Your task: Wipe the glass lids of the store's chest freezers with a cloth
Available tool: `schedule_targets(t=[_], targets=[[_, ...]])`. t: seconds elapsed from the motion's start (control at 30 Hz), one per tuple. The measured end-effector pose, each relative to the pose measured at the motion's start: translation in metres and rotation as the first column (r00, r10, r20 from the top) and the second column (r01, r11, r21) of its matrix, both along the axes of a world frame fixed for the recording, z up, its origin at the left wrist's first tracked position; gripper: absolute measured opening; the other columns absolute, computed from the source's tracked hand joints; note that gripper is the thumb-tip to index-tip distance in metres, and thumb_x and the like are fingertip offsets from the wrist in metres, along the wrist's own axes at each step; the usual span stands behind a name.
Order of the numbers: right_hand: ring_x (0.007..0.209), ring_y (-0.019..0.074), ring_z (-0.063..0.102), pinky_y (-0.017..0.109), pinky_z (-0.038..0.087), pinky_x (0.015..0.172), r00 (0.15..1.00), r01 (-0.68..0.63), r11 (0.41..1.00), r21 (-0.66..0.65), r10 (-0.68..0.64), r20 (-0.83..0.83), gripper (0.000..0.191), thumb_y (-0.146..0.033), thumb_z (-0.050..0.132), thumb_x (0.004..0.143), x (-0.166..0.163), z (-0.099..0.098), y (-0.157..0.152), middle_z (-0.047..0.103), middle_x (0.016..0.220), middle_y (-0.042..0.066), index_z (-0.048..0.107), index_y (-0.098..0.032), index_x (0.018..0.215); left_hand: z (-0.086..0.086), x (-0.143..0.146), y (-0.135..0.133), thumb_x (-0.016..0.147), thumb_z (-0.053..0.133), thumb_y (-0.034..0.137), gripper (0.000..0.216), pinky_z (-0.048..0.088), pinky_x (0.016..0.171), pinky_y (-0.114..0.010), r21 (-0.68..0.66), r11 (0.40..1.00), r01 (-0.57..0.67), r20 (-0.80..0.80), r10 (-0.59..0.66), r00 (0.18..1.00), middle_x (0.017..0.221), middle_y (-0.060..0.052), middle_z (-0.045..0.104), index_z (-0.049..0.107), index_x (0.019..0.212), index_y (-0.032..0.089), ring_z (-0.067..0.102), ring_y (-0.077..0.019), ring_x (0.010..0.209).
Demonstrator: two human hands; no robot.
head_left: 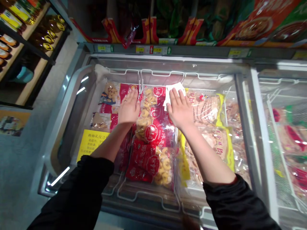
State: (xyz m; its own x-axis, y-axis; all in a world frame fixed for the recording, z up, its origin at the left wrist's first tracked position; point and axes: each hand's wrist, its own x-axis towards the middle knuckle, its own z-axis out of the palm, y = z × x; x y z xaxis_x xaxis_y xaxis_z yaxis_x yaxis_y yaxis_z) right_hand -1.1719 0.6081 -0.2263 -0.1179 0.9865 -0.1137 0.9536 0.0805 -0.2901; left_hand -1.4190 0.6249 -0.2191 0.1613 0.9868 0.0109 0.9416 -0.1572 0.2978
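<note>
On the clear glass freezer lid [86, 110], the left hand [129, 108] lies spread, the right hand [181, 111] spread over a white cloth [177, 86].

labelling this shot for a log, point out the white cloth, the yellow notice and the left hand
White cloth [176, 85], head view: its uncovered upper part.
Yellow notice [93, 141], head view: middle of its visible printed face.
Left hand [129, 109], head view: back of the hand.
</note>
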Motion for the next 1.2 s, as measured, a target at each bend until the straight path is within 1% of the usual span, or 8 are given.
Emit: schedule_targets(t=[0.17, 0.33, 0.43, 0.57, 0.7, 0.83, 0.97, 1.2], targets=[[0.171, 0.0255, 0.019, 0.052, 0.018, 0.14, 0.999, -0.044, 0.999, 0.001, 0.044, 0.013, 0.07, -0.046, 0.022, 0.112, -0.029, 0.005, -0.021, 0.027, 0.183, 0.002, 0.027, -0.017, 0.176, -0.003, 0.0, 0.0, 0.105, 0.042, 0.021, 0.063, 0.032, 0.137, -0.049, 0.022, 1.0, 0.009, 0.034, -0.009, 0.999, 0.175, -0.011, 0.044, 0.043, 0.169, 0.017, 0.039, -0.0279, 0.164], [0.171, 0.026, 0.019, 0.053, 0.018, 0.14, 0.991, -0.128, 0.992, -0.002, 0.128, -0.029, 0.07, -0.048, 0.019, 0.112, -0.027, 0.001, 0.03, 0.025, 0.183, 0.0, 0.026, -0.02, 0.177, -0.006, -0.004, 0.001, 0.104, 0.046, 0.017, 0.065, 0.032, 0.138, -0.05, 0.022, 1.0, 0.008, 0.039, -0.009, 0.999, 0.176, -0.008, 0.042, 0.043, 0.169, 0.021, 0.039, -0.0283, 0.165], [0.171, 0.0286, 0.02, 0.057, 0.019, 0.139, 0.999, -0.037, 0.999, 0.016, 0.037, -0.033, 0.071, -0.048, 0.02, 0.112, -0.004, -0.001, 0.045, 0.026, 0.183, 0.002, 0.024, -0.02, 0.177, -0.007, -0.007, 0.002, 0.104, 0.046, 0.017, 0.065, 0.034, 0.137, -0.051, 0.019, 0.999, 0.03, 0.036, -0.03, 0.999, 0.175, -0.01, 0.043, 0.043, 0.169, 0.02, 0.038, -0.029, 0.165], [0.171, 0.0299, 0.02, 0.058, 0.022, 0.138, 0.998, 0.058, 0.998, 0.024, -0.058, 0.015, 0.071, -0.044, 0.021, 0.111, 0.011, -0.001, 0.019, 0.026, 0.183, 0.003, 0.022, -0.019, 0.177, -0.01, -0.005, 0.001, 0.102, 0.049, 0.015, 0.066, 0.036, 0.136, -0.049, 0.041, 0.999, 0.016, 0.038, -0.017, 0.999, 0.174, -0.011, 0.044, 0.045, 0.168, 0.018, 0.04, -0.028, 0.164], [0.171, 0.0291, 0.019, 0.058, 0.022, 0.138, 0.996, 0.081, 0.997, 0.014, -0.081, 0.035, 0.072, -0.043, 0.022, 0.111, -0.017, 0.0, -0.007, 0.026, 0.183, 0.002, 0.018, -0.02, 0.178, -0.014, -0.001, -0.003, 0.1, 0.052, 0.01, 0.072, 0.037, 0.136, -0.053, 0.094, 0.996, -0.015, 0.082, 0.008, 0.997, 0.173, -0.008, 0.046, 0.042, 0.17, 0.023, 0.041, -0.0271, 0.163], [0.171, 0.0273, 0.02, 0.056, 0.02, 0.139, 1.0, 0.017, 1.0, 0.021, -0.017, -0.015, 0.07, -0.044, 0.024, 0.11, -0.045, 0.0, 0.019, 0.028, 0.183, 0.0, 0.023, -0.023, 0.178, -0.015, -0.001, -0.004, 0.1, 0.05, 0.01, 0.069, 0.038, 0.135, -0.057, 0.124, 0.992, 0.014, 0.11, -0.028, 0.994, 0.172, -0.013, 0.046, 0.045, 0.168, 0.018, 0.043, -0.0284, 0.162], [0.17, 0.0282, 0.021, 0.056, 0.022, 0.138, 0.999, 0.043, 0.999, 0.008, -0.043, -0.002, 0.07, -0.045, 0.024, 0.11, -0.029, 0.0, 0.044, 0.028, 0.183, 0.001, 0.027, -0.022, 0.177, -0.009, -0.003, -0.004, 0.1, 0.047, 0.009, 0.068, 0.041, 0.132, -0.06, 0.121, 0.992, 0.047, 0.114, -0.061, 0.992, 0.171, -0.015, 0.046, 0.044, 0.168, 0.015, 0.044, -0.0299, 0.162], [0.17, 0.0306, 0.022, 0.061, 0.023, 0.137, 0.981, 0.194, 0.981, 0.023, -0.194, 0.025, 0.072, -0.043, 0.024, 0.11, -0.008, 0.003, -0.016, 0.03, 0.182, 0.005, 0.025, -0.019, 0.177, 0.003, 0.001, -0.003, 0.098, 0.046, 0.009, 0.078, 0.051, 0.124, -0.056, 0.053, 0.997, 0.058, 0.151, -0.065, 0.986, 0.173, -0.01, 0.044, 0.033, 0.174, 0.023, 0.055, -0.0295, 0.155]])
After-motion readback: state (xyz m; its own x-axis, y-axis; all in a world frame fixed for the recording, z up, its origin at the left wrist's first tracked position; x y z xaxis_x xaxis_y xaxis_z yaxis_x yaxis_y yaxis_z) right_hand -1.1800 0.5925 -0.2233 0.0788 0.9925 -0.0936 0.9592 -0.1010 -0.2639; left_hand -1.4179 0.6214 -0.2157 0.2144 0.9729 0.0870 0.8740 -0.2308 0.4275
